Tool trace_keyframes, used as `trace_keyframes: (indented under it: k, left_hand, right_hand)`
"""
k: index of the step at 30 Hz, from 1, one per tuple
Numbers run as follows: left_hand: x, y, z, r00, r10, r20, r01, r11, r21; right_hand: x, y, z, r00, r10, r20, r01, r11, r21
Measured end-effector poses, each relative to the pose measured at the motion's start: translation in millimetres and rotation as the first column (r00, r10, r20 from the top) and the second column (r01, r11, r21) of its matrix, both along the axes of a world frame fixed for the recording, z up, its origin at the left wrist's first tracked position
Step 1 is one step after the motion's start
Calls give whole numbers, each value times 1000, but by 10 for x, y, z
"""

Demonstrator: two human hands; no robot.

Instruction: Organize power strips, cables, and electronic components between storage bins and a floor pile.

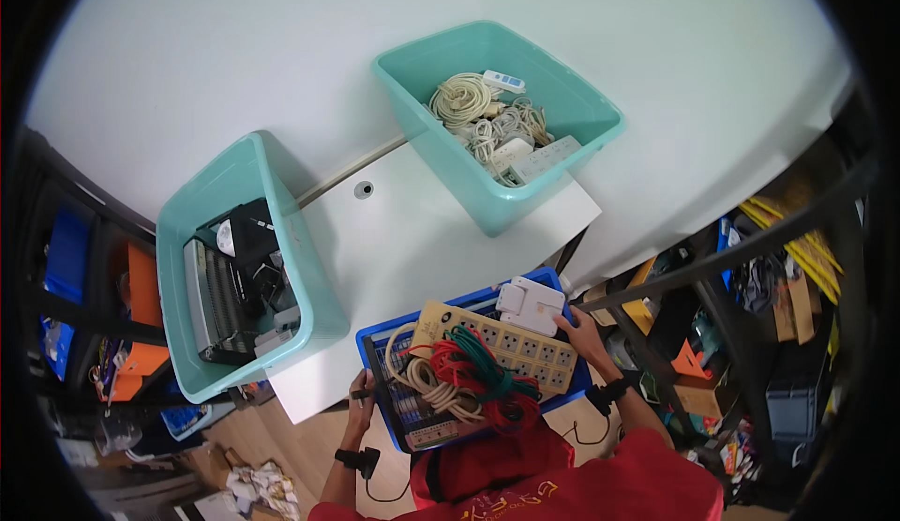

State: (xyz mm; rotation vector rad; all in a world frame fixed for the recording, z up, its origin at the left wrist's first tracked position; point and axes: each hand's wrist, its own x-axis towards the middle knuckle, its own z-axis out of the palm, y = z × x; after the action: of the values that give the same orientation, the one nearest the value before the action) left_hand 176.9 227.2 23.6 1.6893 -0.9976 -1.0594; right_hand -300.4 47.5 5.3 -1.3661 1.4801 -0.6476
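Both hands hold a blue plastic tray [390, 431] in front of my body, at the near edge of the white table. My left hand [361, 393] grips its left side, and my right hand [582, 331] grips its right side. Inside the tray lies a beige multi-socket power strip [517, 342]. A white plastic device [532, 305] sits by the right hand's fingers. Bundled red cord [450, 366], green cord [496, 373] and a coiled cream cable [446, 398] rest over the strip. Beneath them, the tray's other contents are partly hidden.
On the white table [394, 240] stand two teal bins. The left bin [316, 296] holds a black and grey machine [223, 296]; the far bin [450, 169] holds coiled cables [460, 99] and power strips [545, 159]. Loaded shelves flank both sides. Crumpled paper [264, 489] lies on the floor, lower left.
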Motion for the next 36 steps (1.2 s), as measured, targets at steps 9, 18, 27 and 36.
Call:
trace_keyframes:
  k: [9, 18, 27, 36]
  left_hand:
    - [52, -232, -436, 990, 142, 16, -142, 990, 24]
    - [325, -373, -786, 972, 233, -24, -230, 968, 105]
    - [437, -580, -762, 927, 374, -7, -367, 913, 178]
    - [528, -818, -802, 899, 437, -4, -427, 880, 209]
  right_hand:
    - [415, -1007, -485, 975, 211, 62, -214, 976, 41]
    - [903, -1479, -927, 955, 296, 26, -297, 948, 116]
    - [1251, -1760, -1094, 950, 308, 57, -312, 945, 97]
    - [1432, -2100, -1141, 944, 331, -2, -330, 942, 63]
